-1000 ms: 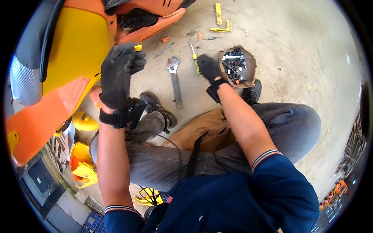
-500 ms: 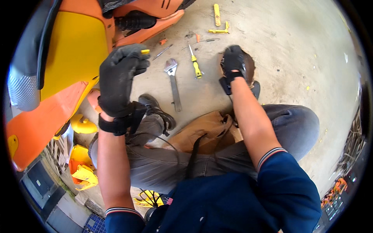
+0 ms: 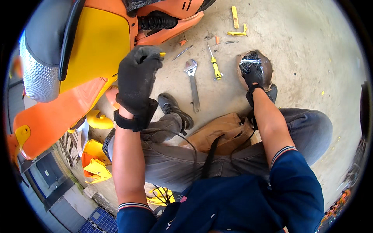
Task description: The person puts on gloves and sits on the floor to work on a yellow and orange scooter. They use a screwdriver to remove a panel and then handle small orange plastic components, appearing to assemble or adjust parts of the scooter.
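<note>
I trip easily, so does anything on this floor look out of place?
Perhaps: the adjustable wrench and yellow-handled screwdriver lie loose on the floor between the person's left shoe and the brown container, where a foot could catch them.

The bike (image 3: 103,42) blocks the way left of the left grip (image 3: 139,72); rightward, bare floor (image 3: 173,77) runs as far as the wrench (image 3: 194,91). Narrow free strips separate wrench, screwdriver (image 3: 216,70) and bowl (image 3: 267,73). The bowl's wall stands beside the right grip (image 3: 253,75), and a shoe (image 3: 274,94) crowds its near edge; right of them, floor lies wide open
</note>
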The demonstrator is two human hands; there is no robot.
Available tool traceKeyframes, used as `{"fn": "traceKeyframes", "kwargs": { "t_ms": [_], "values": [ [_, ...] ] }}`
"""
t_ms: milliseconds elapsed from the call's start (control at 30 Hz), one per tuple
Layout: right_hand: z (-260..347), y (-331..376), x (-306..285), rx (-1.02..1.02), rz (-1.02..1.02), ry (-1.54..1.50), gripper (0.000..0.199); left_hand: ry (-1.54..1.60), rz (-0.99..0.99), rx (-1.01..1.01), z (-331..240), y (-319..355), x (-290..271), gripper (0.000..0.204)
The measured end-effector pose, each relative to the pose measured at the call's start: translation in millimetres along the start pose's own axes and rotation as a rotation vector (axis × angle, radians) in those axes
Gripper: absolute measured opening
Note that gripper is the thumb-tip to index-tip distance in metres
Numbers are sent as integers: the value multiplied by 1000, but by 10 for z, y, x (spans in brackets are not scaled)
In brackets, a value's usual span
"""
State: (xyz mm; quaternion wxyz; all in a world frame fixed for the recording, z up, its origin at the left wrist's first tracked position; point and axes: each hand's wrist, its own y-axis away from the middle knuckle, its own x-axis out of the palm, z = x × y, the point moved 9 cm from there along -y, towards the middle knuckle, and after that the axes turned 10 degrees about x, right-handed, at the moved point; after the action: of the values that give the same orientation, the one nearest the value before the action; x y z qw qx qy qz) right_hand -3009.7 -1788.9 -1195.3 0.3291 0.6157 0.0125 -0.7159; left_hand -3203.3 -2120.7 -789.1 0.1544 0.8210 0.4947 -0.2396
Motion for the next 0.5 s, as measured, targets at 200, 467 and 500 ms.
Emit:
{"fn": "traceKeyframes", "kwargs": {
  "t_ms": [200,467,500],
  "values": [
    [229,18,-5,-70,187,291,55,195,-150,-47,257,-106,-315,18],
    [489,51,11,-414,-15,633,53,134,-156,-60,686,-134,-794,20],
    [529,65,-12,-462,-27,601,52,144,-180,-48,733,-118,-873,20]
  ]
}}
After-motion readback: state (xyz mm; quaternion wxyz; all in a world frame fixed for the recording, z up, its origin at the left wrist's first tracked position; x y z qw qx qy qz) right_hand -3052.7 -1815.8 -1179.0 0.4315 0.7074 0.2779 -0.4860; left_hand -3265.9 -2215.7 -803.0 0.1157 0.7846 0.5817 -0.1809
